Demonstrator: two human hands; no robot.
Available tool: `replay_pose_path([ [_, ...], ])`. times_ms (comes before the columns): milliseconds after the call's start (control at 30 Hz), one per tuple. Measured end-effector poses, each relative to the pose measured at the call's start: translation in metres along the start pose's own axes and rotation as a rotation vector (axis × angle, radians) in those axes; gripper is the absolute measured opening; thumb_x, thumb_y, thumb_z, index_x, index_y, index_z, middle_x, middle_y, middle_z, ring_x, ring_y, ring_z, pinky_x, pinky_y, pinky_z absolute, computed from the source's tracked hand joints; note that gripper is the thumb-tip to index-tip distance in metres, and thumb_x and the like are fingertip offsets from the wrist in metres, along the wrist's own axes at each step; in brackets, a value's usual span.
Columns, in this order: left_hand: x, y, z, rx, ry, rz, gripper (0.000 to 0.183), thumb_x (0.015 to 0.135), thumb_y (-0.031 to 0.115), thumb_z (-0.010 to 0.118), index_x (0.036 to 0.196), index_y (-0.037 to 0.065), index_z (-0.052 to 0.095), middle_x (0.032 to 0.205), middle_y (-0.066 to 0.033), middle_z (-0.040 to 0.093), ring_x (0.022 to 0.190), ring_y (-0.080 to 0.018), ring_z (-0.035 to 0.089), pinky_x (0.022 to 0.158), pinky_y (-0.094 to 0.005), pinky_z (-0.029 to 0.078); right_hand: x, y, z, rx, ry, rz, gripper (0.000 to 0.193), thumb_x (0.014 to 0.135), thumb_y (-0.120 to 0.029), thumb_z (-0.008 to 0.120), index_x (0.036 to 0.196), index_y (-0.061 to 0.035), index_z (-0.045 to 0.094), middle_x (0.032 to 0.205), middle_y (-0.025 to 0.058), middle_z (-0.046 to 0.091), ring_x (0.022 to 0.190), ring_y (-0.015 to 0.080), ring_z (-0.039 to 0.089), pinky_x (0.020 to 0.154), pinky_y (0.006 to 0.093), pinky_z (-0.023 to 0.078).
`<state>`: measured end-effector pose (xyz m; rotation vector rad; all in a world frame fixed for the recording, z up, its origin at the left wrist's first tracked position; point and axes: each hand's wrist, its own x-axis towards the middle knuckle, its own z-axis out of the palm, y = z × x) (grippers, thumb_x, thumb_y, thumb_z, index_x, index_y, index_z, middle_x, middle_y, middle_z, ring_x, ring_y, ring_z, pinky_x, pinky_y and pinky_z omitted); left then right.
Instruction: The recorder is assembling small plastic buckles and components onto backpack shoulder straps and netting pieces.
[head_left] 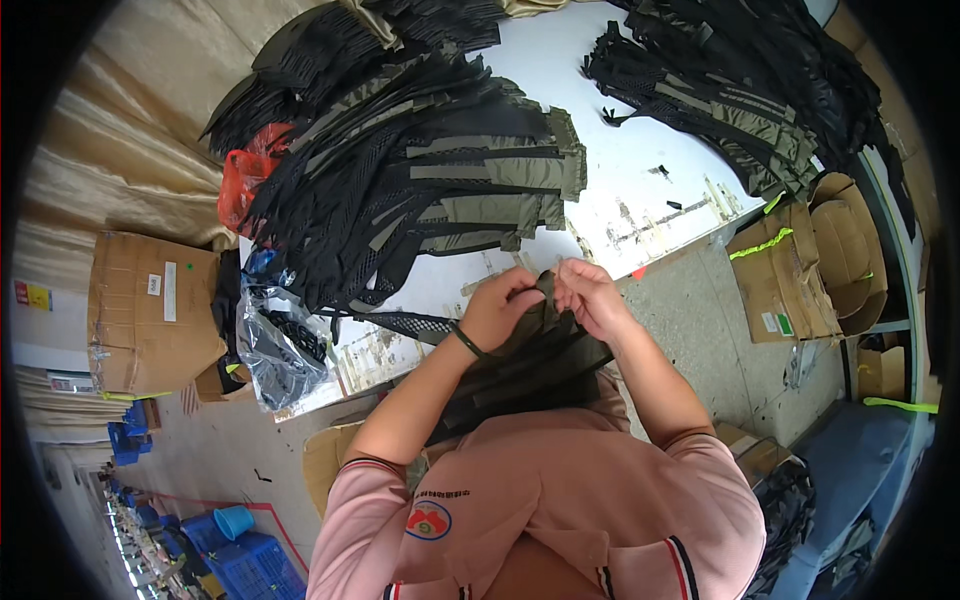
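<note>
Both hands are at the near edge of the white table (620,160), over my lap. My left hand (500,312) has its fingers closed on an olive and black mesh fabric piece (540,338). Thumb and fingers of my right hand (592,298) pinch the upper edge of the same piece, close beside the left fingertips. Anything small inside that pinch is hidden. Dark cloth hangs from the hands toward my lap, and a black mesh strip (405,322) runs left onto the table. Beyond lies a large fanned stack of similar fabric pieces (470,170).
Another pile of black and olive pieces (730,90) covers the table's far right. A red plastic bag (240,185) and a clear plastic bag (285,355) sit along the left side. Cardboard boxes stand left (155,310) and right (785,275). Blue crates (245,570) are on the floor.
</note>
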<state>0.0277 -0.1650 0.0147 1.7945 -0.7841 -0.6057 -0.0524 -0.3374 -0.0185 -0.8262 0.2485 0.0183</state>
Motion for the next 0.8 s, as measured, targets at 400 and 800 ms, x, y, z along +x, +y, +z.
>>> replay_pose_path([
  [400, -0.002, -0.009, -0.009, -0.423, -0.008, 0.028, 0.014, 0.09, -0.004, 0.047, 0.102, 0.001, 0.054, 0.091, 0.0004, 0.057, 0.087, -0.008, 0.051, 0.081, -0.0206, 0.041, -0.024, 0.009, 0.018, 0.346, -0.397, 0.267, 0.031, 0.088, -0.014, 0.06, 0.117, -0.0037, 0.053, 0.094, 0.0055, 0.062, 0.083, 0.0152, 0.059, 0.074, 0.0296, 0.046],
  [800, -0.008, 0.0, -0.001, -0.058, 0.214, -0.028, 0.014, 0.093, 0.003, 0.046, 0.106, 0.004, 0.048, 0.093, -0.0098, 0.057, 0.088, -0.016, 0.053, 0.081, -0.0267, 0.042, -0.008, -0.015, 0.003, -0.519, 0.34, -0.526, 0.01, 0.093, -0.013, 0.052, 0.101, -0.0107, 0.045, 0.072, 0.0025, 0.053, 0.06, 0.0148, 0.054, 0.061, 0.0274, 0.051],
])
